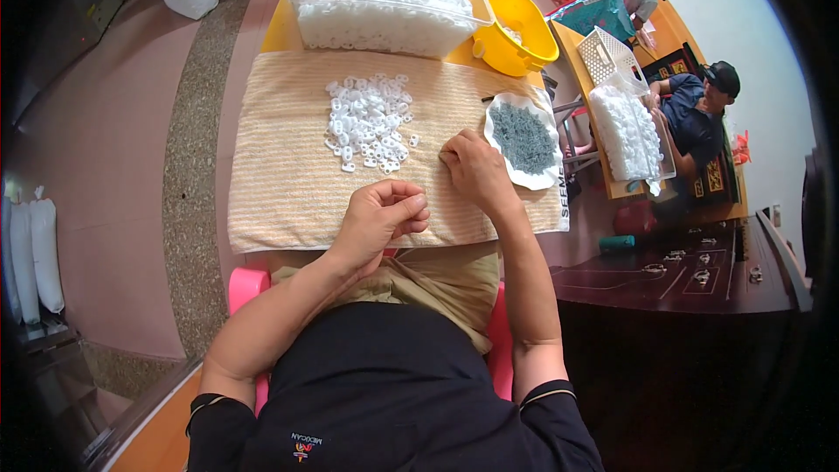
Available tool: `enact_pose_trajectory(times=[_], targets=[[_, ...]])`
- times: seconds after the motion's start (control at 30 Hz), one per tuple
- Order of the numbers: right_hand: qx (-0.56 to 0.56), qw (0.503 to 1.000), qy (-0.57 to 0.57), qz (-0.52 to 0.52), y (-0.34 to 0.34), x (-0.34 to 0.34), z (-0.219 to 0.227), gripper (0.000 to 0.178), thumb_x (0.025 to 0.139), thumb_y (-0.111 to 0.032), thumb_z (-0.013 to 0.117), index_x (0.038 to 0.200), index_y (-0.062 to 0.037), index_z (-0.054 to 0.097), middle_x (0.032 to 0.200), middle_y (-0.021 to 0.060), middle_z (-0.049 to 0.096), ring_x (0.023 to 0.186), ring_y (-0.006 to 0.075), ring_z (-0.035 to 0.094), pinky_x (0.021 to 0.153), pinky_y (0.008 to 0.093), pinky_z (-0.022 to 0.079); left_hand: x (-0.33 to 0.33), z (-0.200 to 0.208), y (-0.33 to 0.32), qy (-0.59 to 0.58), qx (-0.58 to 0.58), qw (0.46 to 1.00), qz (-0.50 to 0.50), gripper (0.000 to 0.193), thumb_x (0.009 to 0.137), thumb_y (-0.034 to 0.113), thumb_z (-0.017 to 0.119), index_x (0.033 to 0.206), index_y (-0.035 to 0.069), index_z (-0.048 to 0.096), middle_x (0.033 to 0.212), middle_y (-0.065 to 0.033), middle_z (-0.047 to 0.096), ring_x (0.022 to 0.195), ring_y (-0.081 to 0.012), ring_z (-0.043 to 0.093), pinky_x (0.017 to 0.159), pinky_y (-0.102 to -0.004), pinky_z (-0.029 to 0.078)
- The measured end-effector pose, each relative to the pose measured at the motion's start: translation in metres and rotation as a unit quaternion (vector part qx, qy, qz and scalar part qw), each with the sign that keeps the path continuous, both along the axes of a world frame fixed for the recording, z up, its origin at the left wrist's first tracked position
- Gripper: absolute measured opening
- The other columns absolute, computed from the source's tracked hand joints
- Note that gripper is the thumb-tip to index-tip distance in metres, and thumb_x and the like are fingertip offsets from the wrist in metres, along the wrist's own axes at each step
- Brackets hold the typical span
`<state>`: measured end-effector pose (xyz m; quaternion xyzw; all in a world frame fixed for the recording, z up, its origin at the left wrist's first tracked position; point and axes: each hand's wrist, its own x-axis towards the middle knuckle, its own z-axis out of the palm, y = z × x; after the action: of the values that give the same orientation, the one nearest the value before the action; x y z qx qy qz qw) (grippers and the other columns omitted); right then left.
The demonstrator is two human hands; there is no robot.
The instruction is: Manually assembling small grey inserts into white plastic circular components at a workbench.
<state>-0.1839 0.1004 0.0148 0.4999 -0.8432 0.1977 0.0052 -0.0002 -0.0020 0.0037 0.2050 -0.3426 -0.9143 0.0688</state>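
Observation:
My left hand (384, 217) is closed above the near edge of a striped beige towel (280, 149), thumb pressed to the curled fingers. Whatever it pinches is too small or hidden to name. My right hand (476, 168) reaches down to the towel with its fingertips together, and what lies between them is hidden. A loose pile of small white plastic pieces with holes (369, 121) is spread on the towel, ahead of my left hand. Just right of my right hand sits a white scalloped dish (491, 127) filled with tiny grey-green translucent parts (524, 140).
Beyond the towel stand a clear plastic bin (376, 22) heaped with white pieces and a yellow basin (511, 22). A thin dark object lies by the dish. On the right, two people sit at another table with a white basket (607, 57) and white pieces (627, 135).

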Motion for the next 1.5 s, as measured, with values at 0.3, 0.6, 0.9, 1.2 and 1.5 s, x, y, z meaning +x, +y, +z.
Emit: enact_pose_trajectory(times=[0.3,0.6,0.9,1.2,1.5], targets=[[-0.09,0.989,-0.117,0.015,0.015,0.014,0.008,0.005,0.087,-0.004,0.058,0.088,0.0003,0.059,0.076,0.013,0.058,0.067,0.0242,0.058,0.064,0.0322,0.047,0.0,-0.003,-0.002,-0.005,0.0,1.0,0.021,0.014,0.088,0.007,0.065,0.1,0.001,0.06,0.085,-0.0059,0.064,0.076,-0.012,0.063,0.071,-0.0252,0.056],[-0.062,0.951,-0.275,0.13,0.02,0.04,0.021,0.01,0.092,-0.003,0.054,0.084,0.0019,0.054,0.072,0.0073,0.056,0.066,0.0134,0.056,0.061,0.0261,0.046,0.0,0.001,0.0,0.007,0.022,1.0,-0.002,0.012,0.091,0.009,0.062,0.1,0.001,0.06,0.087,-0.0047,0.065,0.076,-0.0098,0.062,0.071,-0.024,0.055],[-0.076,0.936,-0.325,0.111,0.017,0.05,0.026,0.009,0.091,-0.003,0.055,0.083,0.0005,0.054,0.071,0.0068,0.056,0.065,0.0135,0.056,0.059,0.0263,0.046,0.0,-0.004,-0.003,0.029,0.064,0.997,-0.018,0.011,0.091,0.005,0.059,0.101,0.001,0.058,0.09,-0.0076,0.065,0.08,-0.0138,0.065,0.073,-0.0278,0.057],[-0.14,0.931,-0.304,0.145,0.017,0.05,0.013,0.003,0.087,0.001,0.061,0.088,0.001,0.058,0.08,0.0081,0.059,0.068,0.0145,0.058,0.061,0.0257,0.047,0.0,-0.001,-0.005,-0.005,0.092,0.996,-0.004,0.009,0.09,0.005,0.06,0.099,0.002,0.059,0.089,-0.0075,0.065,0.078,-0.014,0.065,0.072,-0.0269,0.057],[-0.21,0.849,-0.48,0.072,0.019,0.053,-0.003,0.005,0.09,0.001,0.059,0.093,0.0053,0.059,0.091,0.0088,0.06,0.074,0.0125,0.058,0.064,0.0235,0.048,-0.003,-0.005,-0.005,0.003,0.082,0.997,0.014,0.01,0.091,0.005,0.059,0.1,0.002,0.06,0.087,-0.0076,0.066,0.079,-0.0135,0.065,0.072,-0.0266,0.056]])
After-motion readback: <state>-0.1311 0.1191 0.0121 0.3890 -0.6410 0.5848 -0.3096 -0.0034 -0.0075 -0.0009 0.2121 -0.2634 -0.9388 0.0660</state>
